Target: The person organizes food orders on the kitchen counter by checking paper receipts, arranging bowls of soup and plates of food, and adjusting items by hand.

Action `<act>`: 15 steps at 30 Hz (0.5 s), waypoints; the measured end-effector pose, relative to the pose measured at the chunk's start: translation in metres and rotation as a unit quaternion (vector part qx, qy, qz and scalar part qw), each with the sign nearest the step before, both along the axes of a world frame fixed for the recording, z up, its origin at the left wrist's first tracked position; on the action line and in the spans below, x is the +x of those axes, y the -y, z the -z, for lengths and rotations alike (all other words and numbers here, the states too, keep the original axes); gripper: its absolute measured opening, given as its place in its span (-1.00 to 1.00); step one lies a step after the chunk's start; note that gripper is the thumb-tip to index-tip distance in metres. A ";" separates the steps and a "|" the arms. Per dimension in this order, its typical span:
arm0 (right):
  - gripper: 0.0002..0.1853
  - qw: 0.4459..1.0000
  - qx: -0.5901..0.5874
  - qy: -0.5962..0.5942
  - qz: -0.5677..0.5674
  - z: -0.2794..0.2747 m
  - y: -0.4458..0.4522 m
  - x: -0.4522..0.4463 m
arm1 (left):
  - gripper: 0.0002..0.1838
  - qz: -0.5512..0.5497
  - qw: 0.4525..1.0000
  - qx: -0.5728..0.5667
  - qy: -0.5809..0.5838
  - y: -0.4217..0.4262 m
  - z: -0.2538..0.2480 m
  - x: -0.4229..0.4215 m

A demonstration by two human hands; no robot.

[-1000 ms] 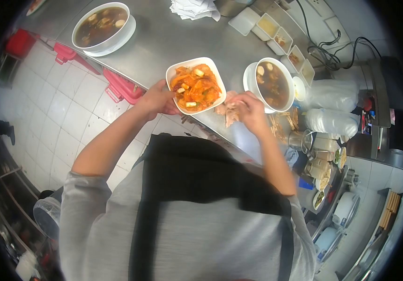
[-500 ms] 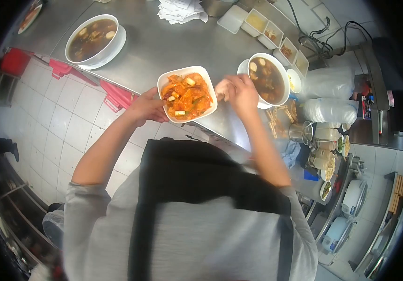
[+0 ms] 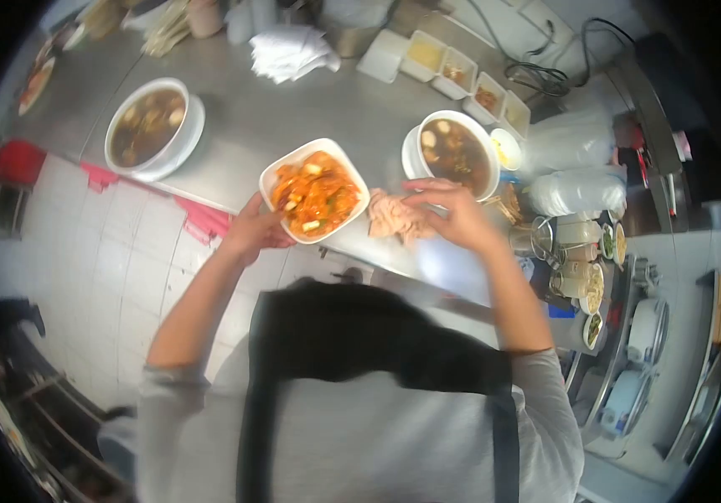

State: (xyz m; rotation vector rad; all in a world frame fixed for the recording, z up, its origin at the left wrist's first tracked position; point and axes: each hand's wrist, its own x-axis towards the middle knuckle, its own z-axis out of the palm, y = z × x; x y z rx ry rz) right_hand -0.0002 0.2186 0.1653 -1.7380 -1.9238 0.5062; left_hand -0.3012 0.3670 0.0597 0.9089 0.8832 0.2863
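Observation:
My left hand (image 3: 255,230) grips the left side of a white square bowl (image 3: 362,201) filled with orange-red saucy food (image 3: 317,194), at the counter's front edge. To the right, my right hand (image 3: 454,211) has its fingers stretched out and apart, just beside a crumpled pinkish cloth (image 3: 394,216) on the counter. Whether a fingertip touches the cloth I cannot tell. Behind that hand stands a white round bowl (image 3: 494,168) of dark soup with pale pieces. A similar soup bowl (image 3: 109,142) sits on a white saucer (image 3: 196,134) at the left.
Along the back of the steel counter (image 3: 310,109) are a stack of white papers (image 3: 289,52) and several small ingredient containers (image 3: 454,71). Plastic-wrapped stacks (image 3: 578,194), jars and a metal pitcher (image 3: 536,239) crowd the right side. Pink-red items (image 3: 201,220) hang below the front edge.
My right hand has let go of the crumpled cloth and spread its fingers, drawing slightly right. The square bowl in my left hand is a little tilted now. The whole view has shifted.

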 end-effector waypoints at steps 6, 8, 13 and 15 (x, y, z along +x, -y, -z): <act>-0.87 0.970 0.116 0.007 0.216 -0.041 -0.060 0.122 | -0.37 -0.016 1.000 -0.008 0.007 -0.015 -0.006 0.016; -0.84 0.949 0.132 0.049 0.281 -0.015 -0.100 0.178 | -0.38 -0.046 0.999 0.000 0.023 -0.011 -0.001 0.026; -0.75 0.902 -0.063 0.309 0.295 0.042 -0.193 0.246 | -0.34 -0.119 0.992 0.048 0.019 0.006 -0.008 0.042; -0.74 0.892 -0.089 0.342 0.283 0.047 -0.209 0.244 | -0.39 -0.138 0.988 0.064 -0.023 0.005 -0.011 0.045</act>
